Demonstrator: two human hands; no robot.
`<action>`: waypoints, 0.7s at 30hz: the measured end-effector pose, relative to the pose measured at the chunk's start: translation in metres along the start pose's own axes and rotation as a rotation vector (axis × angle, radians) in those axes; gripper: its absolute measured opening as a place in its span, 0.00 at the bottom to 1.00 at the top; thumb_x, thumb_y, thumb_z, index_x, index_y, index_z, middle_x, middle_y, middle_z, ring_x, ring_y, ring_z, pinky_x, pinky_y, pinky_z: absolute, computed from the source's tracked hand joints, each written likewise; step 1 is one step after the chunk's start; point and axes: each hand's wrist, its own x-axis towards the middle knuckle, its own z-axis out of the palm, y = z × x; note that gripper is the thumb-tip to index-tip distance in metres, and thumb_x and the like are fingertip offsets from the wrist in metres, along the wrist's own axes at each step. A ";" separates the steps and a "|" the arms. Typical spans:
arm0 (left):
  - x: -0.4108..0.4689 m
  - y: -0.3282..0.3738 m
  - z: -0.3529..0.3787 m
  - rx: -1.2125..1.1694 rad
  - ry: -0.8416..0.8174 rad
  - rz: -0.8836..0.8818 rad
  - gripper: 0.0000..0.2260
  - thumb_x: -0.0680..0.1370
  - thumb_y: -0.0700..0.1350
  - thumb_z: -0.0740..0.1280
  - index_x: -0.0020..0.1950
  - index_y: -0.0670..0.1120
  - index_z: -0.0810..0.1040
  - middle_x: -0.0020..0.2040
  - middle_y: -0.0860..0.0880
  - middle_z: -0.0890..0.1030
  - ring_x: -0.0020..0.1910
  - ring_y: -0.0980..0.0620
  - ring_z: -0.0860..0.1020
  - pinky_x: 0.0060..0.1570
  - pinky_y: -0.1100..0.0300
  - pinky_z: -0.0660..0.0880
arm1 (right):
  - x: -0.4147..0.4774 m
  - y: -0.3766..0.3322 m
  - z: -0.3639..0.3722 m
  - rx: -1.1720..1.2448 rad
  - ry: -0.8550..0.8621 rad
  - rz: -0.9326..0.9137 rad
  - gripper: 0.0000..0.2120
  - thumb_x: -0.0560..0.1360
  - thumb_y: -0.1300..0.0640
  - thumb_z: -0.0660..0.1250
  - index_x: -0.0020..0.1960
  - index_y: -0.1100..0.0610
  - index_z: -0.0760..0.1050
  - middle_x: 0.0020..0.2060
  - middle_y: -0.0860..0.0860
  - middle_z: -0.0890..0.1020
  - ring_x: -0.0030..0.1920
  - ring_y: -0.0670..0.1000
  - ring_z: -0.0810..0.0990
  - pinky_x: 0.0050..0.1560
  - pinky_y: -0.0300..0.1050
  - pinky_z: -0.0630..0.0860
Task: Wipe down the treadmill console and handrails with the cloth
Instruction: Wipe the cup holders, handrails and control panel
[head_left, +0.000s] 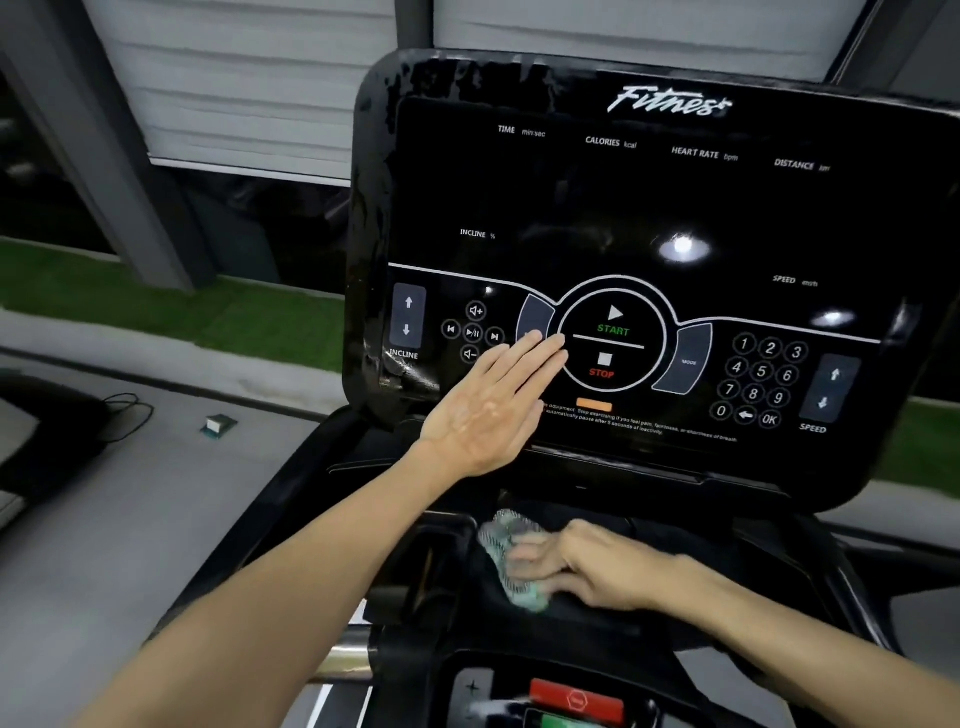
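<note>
A crumpled, pale green patterned cloth (511, 558) is pressed onto the black tray (613, 613) below the treadmill console (623, 208), near the middle of the scene. It is gripped by the right hand (587, 566), whose fingers are curled over its right part; the cloth and fingertips are blurred, so the exact grip cannot be made out. The right forearm is stretched in from the near right.

The left hand (493, 405) is held open and flat, holding nothing, with fingers together and pointing to the far right. Its fingertips are laid against the console face at the left edge of the round ring in which START (613, 329) and STOP (601, 372) are printed. Left of the hand, media buttons (472, 332) and an INCLINE rocker (408, 316) are seen. To the right of the ring, a number keypad (758, 379) and a SPEED rocker (830, 388) are set. The dark display above is labelled TIME, CALORIES, HEART RATE and DISTANCE, with two bright light reflections on the glass. Streaks are visible along the console's glossy left border.

At the near bottom edge, a red stop button (576, 699) is partly shown. Beyond the treadmill to the left, a grey floor (156, 493), a strip of green turf (156, 306), a black cable (127, 410) and a small box (219, 425) are seen.
</note>
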 end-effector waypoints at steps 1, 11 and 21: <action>0.001 0.000 -0.001 0.011 -0.001 0.000 0.24 0.81 0.45 0.55 0.77 0.40 0.60 0.78 0.44 0.59 0.77 0.46 0.56 0.75 0.50 0.55 | 0.006 0.004 -0.003 -0.057 0.067 0.008 0.18 0.80 0.59 0.63 0.69 0.58 0.73 0.70 0.52 0.72 0.72 0.46 0.65 0.73 0.33 0.54; -0.001 0.001 -0.001 0.038 -0.005 -0.002 0.25 0.80 0.44 0.56 0.77 0.40 0.60 0.78 0.43 0.60 0.77 0.45 0.57 0.75 0.50 0.56 | -0.021 -0.003 0.003 0.237 -0.103 0.049 0.15 0.79 0.59 0.63 0.66 0.56 0.76 0.68 0.50 0.73 0.72 0.39 0.62 0.72 0.32 0.57; -0.001 0.002 -0.002 0.062 -0.017 -0.019 0.25 0.80 0.44 0.57 0.77 0.40 0.60 0.78 0.44 0.59 0.77 0.45 0.57 0.75 0.50 0.55 | 0.000 -0.011 0.001 0.073 -0.133 -0.040 0.14 0.81 0.59 0.61 0.65 0.56 0.77 0.65 0.44 0.76 0.72 0.42 0.65 0.73 0.40 0.60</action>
